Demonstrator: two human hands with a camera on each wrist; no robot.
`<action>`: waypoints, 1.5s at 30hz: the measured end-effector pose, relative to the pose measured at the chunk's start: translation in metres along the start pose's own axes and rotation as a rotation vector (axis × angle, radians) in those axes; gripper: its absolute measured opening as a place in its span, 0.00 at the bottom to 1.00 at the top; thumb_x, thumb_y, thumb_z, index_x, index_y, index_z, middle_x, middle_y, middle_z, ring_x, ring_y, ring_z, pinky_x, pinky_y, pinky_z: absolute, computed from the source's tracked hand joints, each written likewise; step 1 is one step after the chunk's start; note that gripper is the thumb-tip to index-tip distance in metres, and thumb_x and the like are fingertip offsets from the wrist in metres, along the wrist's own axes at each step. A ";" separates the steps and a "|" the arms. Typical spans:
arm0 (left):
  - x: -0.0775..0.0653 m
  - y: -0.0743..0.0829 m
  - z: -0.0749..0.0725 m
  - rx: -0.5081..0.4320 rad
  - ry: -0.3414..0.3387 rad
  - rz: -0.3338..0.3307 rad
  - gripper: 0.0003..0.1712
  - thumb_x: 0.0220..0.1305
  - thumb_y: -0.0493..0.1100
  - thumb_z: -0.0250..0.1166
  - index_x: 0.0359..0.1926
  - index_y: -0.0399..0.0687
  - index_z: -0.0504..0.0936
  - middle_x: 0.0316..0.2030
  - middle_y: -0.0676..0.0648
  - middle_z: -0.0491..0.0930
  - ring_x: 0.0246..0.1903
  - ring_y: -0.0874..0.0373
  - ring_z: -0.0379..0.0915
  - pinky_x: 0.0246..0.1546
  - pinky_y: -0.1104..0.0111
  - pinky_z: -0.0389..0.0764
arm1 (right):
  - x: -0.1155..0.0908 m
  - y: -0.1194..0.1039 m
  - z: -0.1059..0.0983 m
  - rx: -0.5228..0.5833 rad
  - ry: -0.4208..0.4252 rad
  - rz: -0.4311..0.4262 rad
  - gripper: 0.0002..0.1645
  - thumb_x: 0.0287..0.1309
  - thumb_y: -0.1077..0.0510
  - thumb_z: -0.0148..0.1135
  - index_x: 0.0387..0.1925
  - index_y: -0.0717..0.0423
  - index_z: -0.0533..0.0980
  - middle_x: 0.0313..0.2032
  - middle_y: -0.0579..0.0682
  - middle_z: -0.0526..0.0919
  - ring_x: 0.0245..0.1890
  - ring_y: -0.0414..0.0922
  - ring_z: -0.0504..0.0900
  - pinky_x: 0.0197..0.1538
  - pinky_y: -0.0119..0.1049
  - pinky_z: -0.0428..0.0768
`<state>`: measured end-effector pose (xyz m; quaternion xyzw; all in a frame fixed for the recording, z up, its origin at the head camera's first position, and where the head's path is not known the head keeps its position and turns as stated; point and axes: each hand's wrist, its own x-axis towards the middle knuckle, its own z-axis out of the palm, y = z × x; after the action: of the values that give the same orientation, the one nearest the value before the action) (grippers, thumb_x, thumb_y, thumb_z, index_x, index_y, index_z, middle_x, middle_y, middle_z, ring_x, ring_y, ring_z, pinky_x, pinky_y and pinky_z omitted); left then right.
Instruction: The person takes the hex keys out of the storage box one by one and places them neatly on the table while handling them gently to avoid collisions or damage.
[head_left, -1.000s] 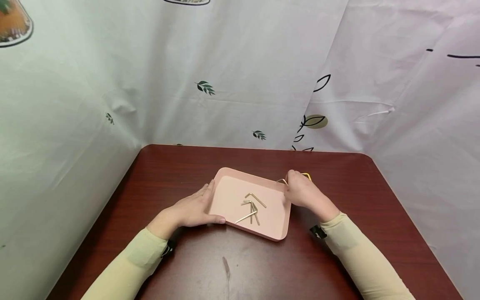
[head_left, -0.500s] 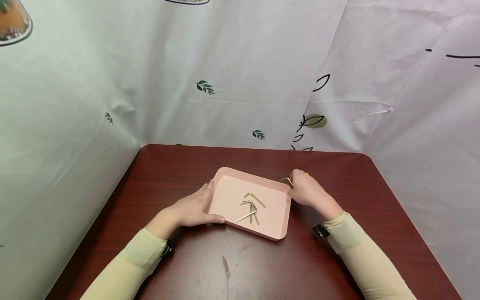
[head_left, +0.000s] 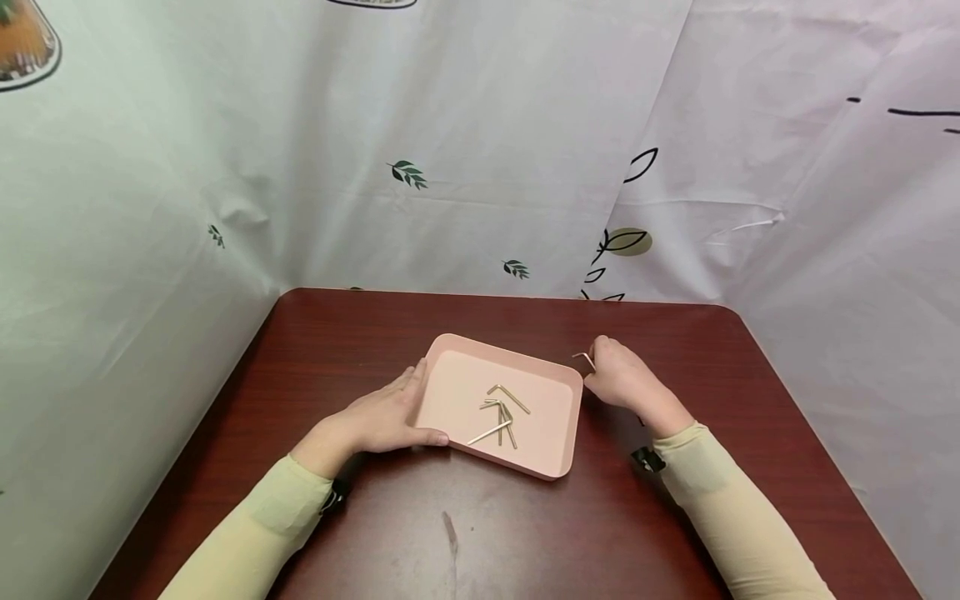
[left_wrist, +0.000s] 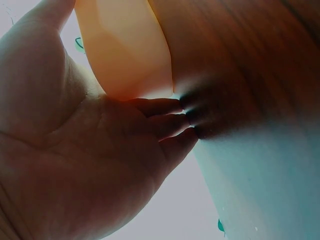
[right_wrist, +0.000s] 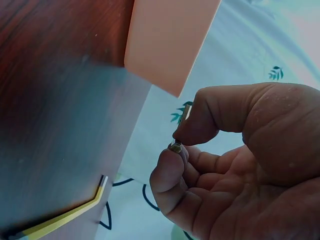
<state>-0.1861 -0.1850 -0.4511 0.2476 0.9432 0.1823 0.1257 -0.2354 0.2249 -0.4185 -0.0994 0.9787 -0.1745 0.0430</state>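
Note:
A shallow pink tray (head_left: 547, 408) lies on the table with several brass-coloured hex keys (head_left: 513, 398) loose in it. My left hand (head_left: 378, 419) rests against the tray's left side, fingers straight along the wall and thumb on the near rim. The left wrist view shows these fingertips at the tabletop beside the tray. My right hand (head_left: 626, 377), just off the tray's far right corner, pinches another hex key (right_wrist: 175, 148) between thumb and index finger. Its bent end points left in the head view. My curled fingers hide much of it.
On the table below the right hand, the right wrist view shows a bent yellow bar (right_wrist: 65, 219); the hand hides it in the head view. The dark red table (head_left: 450, 533) is bounded by white patterned cloth (head_left: 465, 208) at its back and sides.
My right hand has moved right, carrying the hex key from over the tray's far right corner to outside it. The yellow bar has gone out of sight behind this hand. My left hand stays put.

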 end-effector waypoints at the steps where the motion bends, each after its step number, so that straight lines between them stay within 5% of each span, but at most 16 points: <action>1: 0.000 0.000 0.000 -0.002 0.000 -0.002 0.81 0.64 0.83 0.68 0.89 0.29 0.39 0.88 0.31 0.43 0.87 0.36 0.45 0.81 0.45 0.62 | 0.001 0.001 0.000 0.000 0.002 0.000 0.10 0.54 0.68 0.64 0.38 0.63 0.74 0.33 0.56 0.79 0.32 0.53 0.77 0.41 0.50 0.80; 45: 0.001 0.000 0.002 -0.010 0.004 -0.001 0.80 0.66 0.80 0.70 0.89 0.29 0.39 0.88 0.31 0.44 0.86 0.35 0.46 0.80 0.44 0.64 | 0.007 0.058 -0.006 0.032 -0.011 0.040 0.14 0.55 0.64 0.67 0.40 0.66 0.73 0.30 0.57 0.78 0.32 0.55 0.78 0.41 0.52 0.81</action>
<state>-0.1864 -0.1841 -0.4529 0.2461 0.9426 0.1876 0.1253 -0.2536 0.2789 -0.4337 -0.0799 0.9773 -0.1889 0.0535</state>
